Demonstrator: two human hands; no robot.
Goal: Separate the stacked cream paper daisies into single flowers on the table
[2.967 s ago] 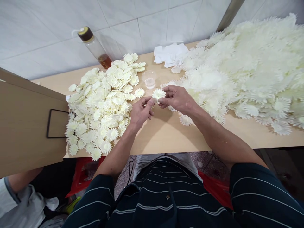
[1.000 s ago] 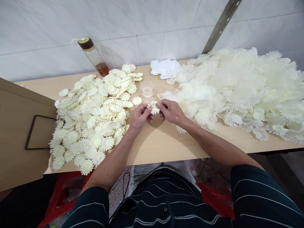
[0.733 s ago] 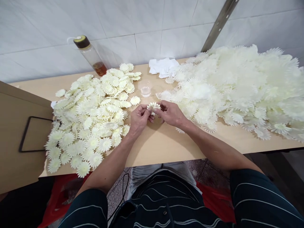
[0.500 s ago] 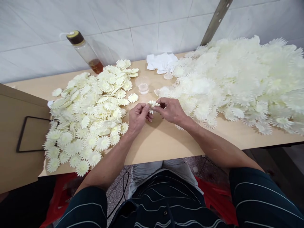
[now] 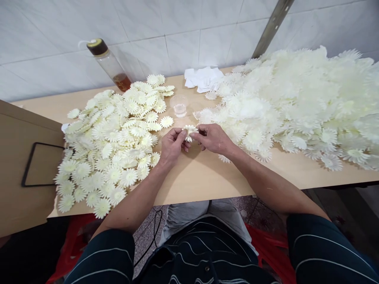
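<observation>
Between my two hands is a small cream artificial flower [image 5: 190,133], held above the table. My left hand [image 5: 173,146] pinches its left side with thumb and fingers. From the right, my right hand [image 5: 213,138] grips its petals between thumb and forefinger. To the left spreads a heap of cream, layered flower heads [image 5: 109,146]. On the right rises a larger pile of thin, pale petal pieces [image 5: 284,106]. A small clear cup [image 5: 179,109] stands just beyond my hands, and a single flower head [image 5: 166,122] lies near my left hand.
A bottle of brown liquid [image 5: 114,71] leans in view at the back left by the tiled wall. Crumpled white paper [image 5: 203,78] lies at the back. A cardboard box [image 5: 26,165] borders the left side. The table's front edge [image 5: 201,202] is close to my body.
The flower between my fingers now looks more spread and turned face up, where its petals seemed bunched before. My hands have hardly moved; the whole view has shifted slightly.
</observation>
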